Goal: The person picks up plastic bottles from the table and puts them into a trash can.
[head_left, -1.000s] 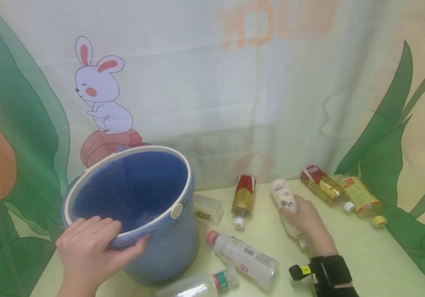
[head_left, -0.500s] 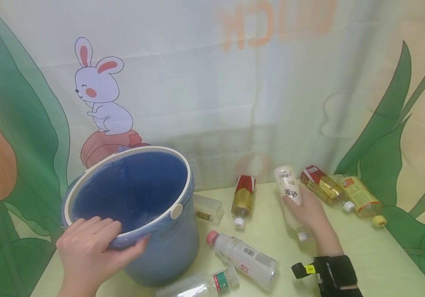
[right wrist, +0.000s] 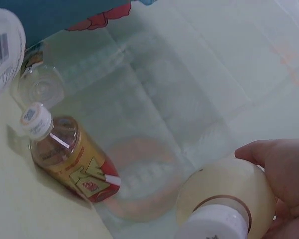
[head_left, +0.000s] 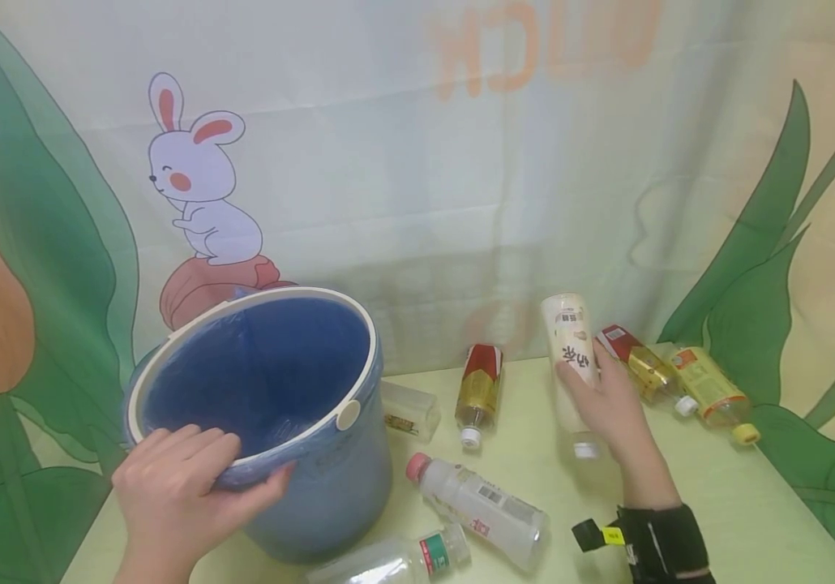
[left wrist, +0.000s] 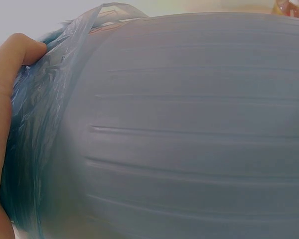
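My left hand [head_left: 177, 487] grips the near rim of a blue bucket [head_left: 330, 495], thumb outside and fingers over the edge. A thin blue plastic bag [left wrist: 50, 94] is folded over that rim; the left wrist view shows it bunched under the thumb. On the right, my right hand [head_left: 607, 397] holds a cream milk-tea bottle [head_left: 569, 341] around its middle, its white cap toward me and its base tilted up. Just left of it lies a red-and-gold drink bottle [head_left: 479, 393] with a white cap. The right wrist view shows the cream bottle's cap [right wrist: 214, 221] close up.
A clear bottle with a pink cap [head_left: 483, 507] and a large clear bottle [head_left: 388, 560] lie in front. A clear container [head_left: 410, 410] is beside the bucket. Another red-and-gold bottle [head_left: 640, 369] and a yellow-capped bottle [head_left: 709, 389] lie far right. A printed curtain [head_left: 417, 203] stands behind.
My right hand has raised the cream bottle, its base going up and its cap swinging slightly left. The left hand has stayed on the bucket rim.
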{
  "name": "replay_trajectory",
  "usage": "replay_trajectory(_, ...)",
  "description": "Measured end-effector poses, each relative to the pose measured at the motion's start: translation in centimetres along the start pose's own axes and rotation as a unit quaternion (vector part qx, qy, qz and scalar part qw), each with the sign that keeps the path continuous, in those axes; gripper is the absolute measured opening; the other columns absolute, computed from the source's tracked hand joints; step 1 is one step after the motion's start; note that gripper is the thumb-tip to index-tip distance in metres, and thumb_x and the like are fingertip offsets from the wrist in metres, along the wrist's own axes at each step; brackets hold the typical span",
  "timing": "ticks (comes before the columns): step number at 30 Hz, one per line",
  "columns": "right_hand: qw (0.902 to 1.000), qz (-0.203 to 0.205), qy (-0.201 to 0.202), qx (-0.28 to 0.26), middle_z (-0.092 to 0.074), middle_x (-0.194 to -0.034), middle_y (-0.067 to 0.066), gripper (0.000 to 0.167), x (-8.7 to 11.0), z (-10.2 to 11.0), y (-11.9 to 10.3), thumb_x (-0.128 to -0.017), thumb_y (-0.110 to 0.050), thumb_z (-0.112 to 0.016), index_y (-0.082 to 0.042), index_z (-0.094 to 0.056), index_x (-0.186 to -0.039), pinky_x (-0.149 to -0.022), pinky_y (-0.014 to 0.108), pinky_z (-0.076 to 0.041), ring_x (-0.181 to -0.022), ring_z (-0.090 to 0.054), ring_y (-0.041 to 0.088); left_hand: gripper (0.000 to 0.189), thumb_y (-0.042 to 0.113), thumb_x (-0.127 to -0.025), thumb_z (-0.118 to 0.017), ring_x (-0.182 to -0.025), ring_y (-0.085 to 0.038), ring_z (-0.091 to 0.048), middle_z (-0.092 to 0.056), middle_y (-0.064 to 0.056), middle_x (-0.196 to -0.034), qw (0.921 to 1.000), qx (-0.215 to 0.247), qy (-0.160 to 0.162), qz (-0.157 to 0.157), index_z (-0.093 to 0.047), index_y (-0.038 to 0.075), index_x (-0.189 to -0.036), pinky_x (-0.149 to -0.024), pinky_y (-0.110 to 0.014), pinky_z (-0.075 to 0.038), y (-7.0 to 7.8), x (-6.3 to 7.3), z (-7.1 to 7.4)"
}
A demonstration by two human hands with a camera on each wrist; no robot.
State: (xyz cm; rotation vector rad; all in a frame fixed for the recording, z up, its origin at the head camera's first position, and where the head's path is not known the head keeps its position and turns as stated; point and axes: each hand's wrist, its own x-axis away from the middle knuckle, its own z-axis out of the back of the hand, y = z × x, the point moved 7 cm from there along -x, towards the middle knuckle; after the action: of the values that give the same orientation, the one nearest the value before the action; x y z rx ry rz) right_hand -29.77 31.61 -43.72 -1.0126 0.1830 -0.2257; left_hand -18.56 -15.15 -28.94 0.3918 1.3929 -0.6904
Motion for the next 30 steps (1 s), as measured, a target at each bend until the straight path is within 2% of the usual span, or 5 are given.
replay_trajectory(12,0.998,0.048,0.013,-0.039,-0.055,-0.146,0.021,0.083,2.6,0.2,-5.3,-0.106,-0.054,-0.065,-0.015,-0.032,-0.171,-0.08,0.04,-0.057,-0.115,-0.063,0.037,0.059,0.053,-0.087,-0.066,-0.054,-0.011,-0.009,-0.018,0.009,-0.057,1.0,-0.004,0.001,-0.002,-0.027,0.019,-0.059,-0.052,-0.029,-0.006,-0.2,0.2,0.2)
replay_trajectory(20,0.9939,0.108,0.018,-0.014,-0.052,-0.149,0.018,0.086,4.8,-0.2,-10.0,-0.103,-0.057,-0.068,-0.021,-0.031,-0.173,-0.078,0.04,-0.057,-0.114,-0.061,0.035,0.06,0.052,-0.087,-0.068,-0.057,-0.01,-0.008,-0.017,0.009,-0.058,0.9998,0.011,-0.001,-0.015,-0.026,0.019,-0.06,-0.053,-0.029,-0.006,0.0,0.0,-0.5)
replay_trajectory(23,0.9841,0.176,0.023,-0.01,-0.058,-0.143,0.016,0.082,4.8,-0.5,-13.2,-0.104,-0.051,-0.07,-0.02,-0.035,-0.171,-0.076,0.042,-0.057,-0.106,-0.064,0.032,0.06,0.053,-0.087,-0.068,-0.056,-0.01,-0.008,-0.017,0.009,-0.058,0.9998,0.011,-0.001,-0.014,-0.027,0.019,-0.06,-0.053,-0.029,-0.006,-0.1,-0.1,-0.5)
replay_trajectory(28,0.954,0.3,0.011,-0.005,-0.062,-0.135,0.012,0.077,4.7,-1.9,-19.7,-0.102,-0.04,-0.074,-0.015,-0.041,-0.168,-0.078,0.045,-0.056,-0.105,-0.062,0.026,0.06,0.054,-0.087,-0.067,-0.056,-0.01,-0.008,-0.017,0.009,-0.057,1.0,0.001,-0.006,-0.004,-0.026,0.02,-0.059,-0.053,-0.029,-0.006,-0.2,0.1,-0.2)
replay_trajectory(30,0.9452,0.326,-0.004,-0.004,-0.062,-0.134,0.01,0.077,4.5,-2.8,-22.1,-0.103,-0.041,-0.073,-0.016,-0.04,-0.168,-0.078,0.044,-0.057,-0.106,-0.061,0.025,0.06,0.054,-0.087,-0.067,-0.056,-0.01,-0.008,-0.017,0.009,-0.057,1.0,-0.004,-0.006,-0.001,-0.026,0.019,-0.059,-0.053,-0.029,-0.006,-0.2,0.2,0.0)
